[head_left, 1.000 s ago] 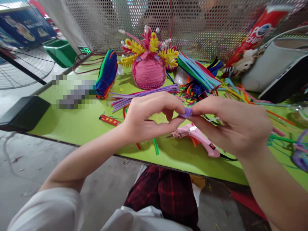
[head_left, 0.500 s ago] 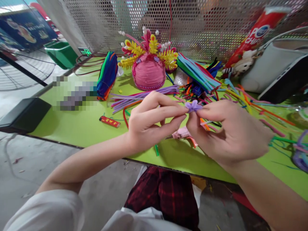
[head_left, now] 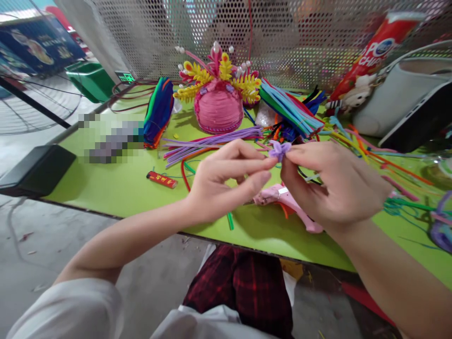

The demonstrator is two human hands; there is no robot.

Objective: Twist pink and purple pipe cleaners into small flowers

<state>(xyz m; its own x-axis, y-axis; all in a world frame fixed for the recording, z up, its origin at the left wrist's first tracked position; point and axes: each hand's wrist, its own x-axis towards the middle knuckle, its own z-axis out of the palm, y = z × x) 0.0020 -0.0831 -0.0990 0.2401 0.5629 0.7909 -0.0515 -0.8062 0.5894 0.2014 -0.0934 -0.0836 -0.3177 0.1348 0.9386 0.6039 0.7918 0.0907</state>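
Note:
A small purple pipe-cleaner flower with looped petals is held up above the table. My right hand pinches its right side between thumb and index finger. From the left, the fingers of my left hand close on its other edge, while the thumb sits lower and a little apart. Below my hands lies a pink glue gun, partly covered by my right hand. Purple pipe cleaners are spread on the table behind my left hand.
A pink cap with yellow leaf-like sprays stands at the back. Pipe-cleaner bundles lie left and right of it. A red lighter, a black box, a chip can and a pale bag are around the green table.
The flower has tipped and moved slightly left, its petals showing differently. My left thumb has dropped away from it. My right hand has shifted, uncovering more of the glue gun.

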